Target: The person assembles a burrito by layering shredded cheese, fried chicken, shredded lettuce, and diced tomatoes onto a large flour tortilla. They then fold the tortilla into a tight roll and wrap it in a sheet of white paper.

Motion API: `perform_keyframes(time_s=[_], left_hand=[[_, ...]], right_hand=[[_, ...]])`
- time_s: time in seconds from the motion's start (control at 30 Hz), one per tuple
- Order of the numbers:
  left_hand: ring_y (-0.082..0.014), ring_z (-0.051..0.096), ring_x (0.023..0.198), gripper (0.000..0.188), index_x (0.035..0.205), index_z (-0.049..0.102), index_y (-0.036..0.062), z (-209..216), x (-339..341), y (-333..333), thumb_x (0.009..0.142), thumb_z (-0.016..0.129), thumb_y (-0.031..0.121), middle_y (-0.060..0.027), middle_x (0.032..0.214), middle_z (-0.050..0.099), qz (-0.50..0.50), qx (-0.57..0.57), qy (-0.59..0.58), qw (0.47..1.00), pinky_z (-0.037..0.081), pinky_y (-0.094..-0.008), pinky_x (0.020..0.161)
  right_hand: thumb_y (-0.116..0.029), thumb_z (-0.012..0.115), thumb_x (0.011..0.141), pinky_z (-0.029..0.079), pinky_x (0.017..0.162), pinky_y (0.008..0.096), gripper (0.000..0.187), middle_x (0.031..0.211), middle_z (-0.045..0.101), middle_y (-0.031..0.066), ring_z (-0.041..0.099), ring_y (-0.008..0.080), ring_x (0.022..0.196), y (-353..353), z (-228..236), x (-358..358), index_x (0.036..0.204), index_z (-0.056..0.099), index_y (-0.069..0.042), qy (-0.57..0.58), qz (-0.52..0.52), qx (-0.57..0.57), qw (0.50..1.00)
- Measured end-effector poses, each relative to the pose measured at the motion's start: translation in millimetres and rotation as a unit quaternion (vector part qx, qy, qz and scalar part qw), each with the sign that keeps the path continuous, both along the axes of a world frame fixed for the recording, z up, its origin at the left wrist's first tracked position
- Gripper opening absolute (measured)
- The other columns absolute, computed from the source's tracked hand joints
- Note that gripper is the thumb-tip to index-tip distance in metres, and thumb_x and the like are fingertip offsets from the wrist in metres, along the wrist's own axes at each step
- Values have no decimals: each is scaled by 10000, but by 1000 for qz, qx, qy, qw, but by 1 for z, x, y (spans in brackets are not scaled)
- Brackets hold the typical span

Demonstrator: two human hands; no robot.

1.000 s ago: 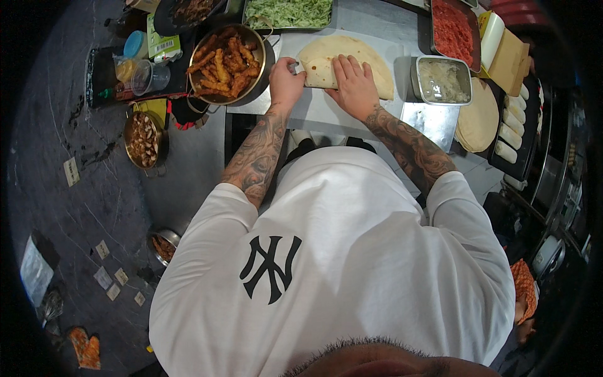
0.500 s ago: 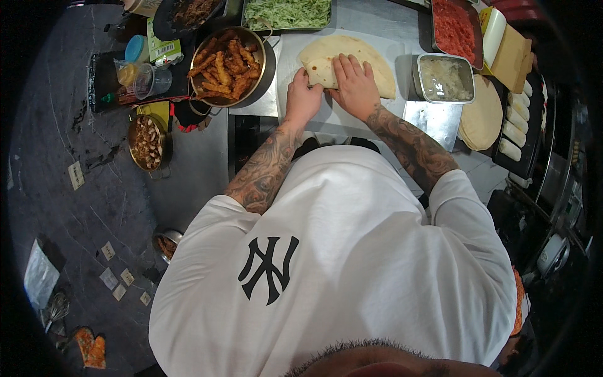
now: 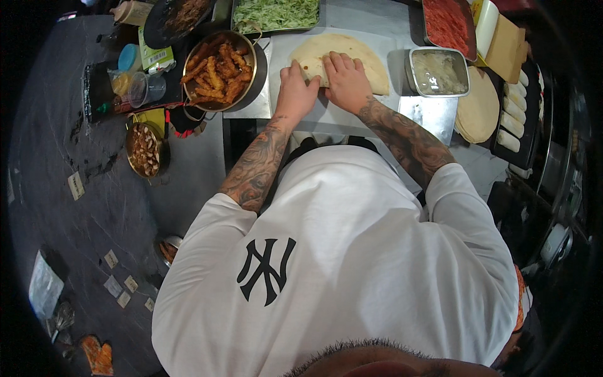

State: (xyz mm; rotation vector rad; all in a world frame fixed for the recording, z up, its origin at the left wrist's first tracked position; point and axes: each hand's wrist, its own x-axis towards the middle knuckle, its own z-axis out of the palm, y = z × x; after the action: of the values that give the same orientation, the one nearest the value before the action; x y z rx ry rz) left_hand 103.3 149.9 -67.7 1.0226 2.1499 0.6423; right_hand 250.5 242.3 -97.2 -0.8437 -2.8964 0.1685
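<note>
A large pale flour tortilla [image 3: 367, 60] lies on a white sheet [image 3: 384, 104], its near part folded over toward the far side. At the fold's left end, my left hand [image 3: 298, 91] curls its fingers over the tortilla, thumb pointing in toward the middle. Beside it, my right hand [image 3: 347, 81] rests its fingers on top of the fold, with the thumb at the near edge. Both hands grip the folded part, and any filling inside is hidden.
Left stands a pan of browned fried strips [image 3: 217, 69]; behind, a tray of shredded green vegetable [image 3: 276, 14]. Right are a tray of chopped red food [image 3: 445, 28], a metal container of pale food [image 3: 438, 70], stacked tortillas [image 3: 477, 107] and several rolled wraps [image 3: 513, 119] on a black tray.
My left hand has moved slightly farther forward over the tortilla's left end. My right hand stays on the fold. The whole view has shifted a little.
</note>
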Motion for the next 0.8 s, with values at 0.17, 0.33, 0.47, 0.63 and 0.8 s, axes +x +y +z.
perform_keyframes(time_s=[0.17, 0.33, 0.47, 0.63, 0.8], left_hand=[[-525, 541, 1278, 837, 1585, 331, 17, 12, 5, 3, 863, 733, 145, -332, 1534, 312, -131, 29, 84, 987, 495, -492, 1075], [-468, 567, 1276, 856, 1567, 375, 47, 3, -8, 11, 801, 756, 53, -251, 1538, 441, -249, 29, 136, 958, 510, -486, 1058], [-435, 625, 1175, 806, 1542, 416, 31, -6, -13, 14, 826, 778, 103, -191, 1543, 471, -288, 20, 167, 943, 519, -469, 1039], [-434, 632, 1161, 757, 1523, 446, 18, -3, -8, 15, 852, 781, 125, -204, 1559, 455, -289, 16, 203, 935, 535, -469, 1013], [-444, 645, 1139, 715, 1508, 466, 10, -4, -6, 17, 874, 769, 141, -228, 1572, 436, -285, 23, 216, 934, 551, -469, 988]], right_hand=[[-331, 782, 765, 416, 1010, 513, 729, 1410, 524, 150, 494, 325, 1300, -2, -7, 2, 1383, 550, -22, 56, -12, 1, 998], [-309, 776, 761, 424, 1000, 509, 688, 1337, 550, 139, 516, 321, 1251, -1, -3, 2, 1360, 577, -33, 64, -6, -4, 998], [-297, 782, 773, 421, 1014, 517, 700, 1274, 575, 126, 527, 316, 1229, 1, -2, 1, 1388, 567, -44, 76, -21, -33, 996], [-268, 774, 805, 416, 1024, 538, 635, 1237, 591, 130, 532, 330, 1220, -9, 19, 32, 1377, 583, -65, 207, -60, -5, 977], [-154, 729, 861, 541, 872, 412, 418, 1148, 671, 156, 661, 308, 990, -36, 14, 109, 1252, 654, -29, 292, -288, -306, 859]])
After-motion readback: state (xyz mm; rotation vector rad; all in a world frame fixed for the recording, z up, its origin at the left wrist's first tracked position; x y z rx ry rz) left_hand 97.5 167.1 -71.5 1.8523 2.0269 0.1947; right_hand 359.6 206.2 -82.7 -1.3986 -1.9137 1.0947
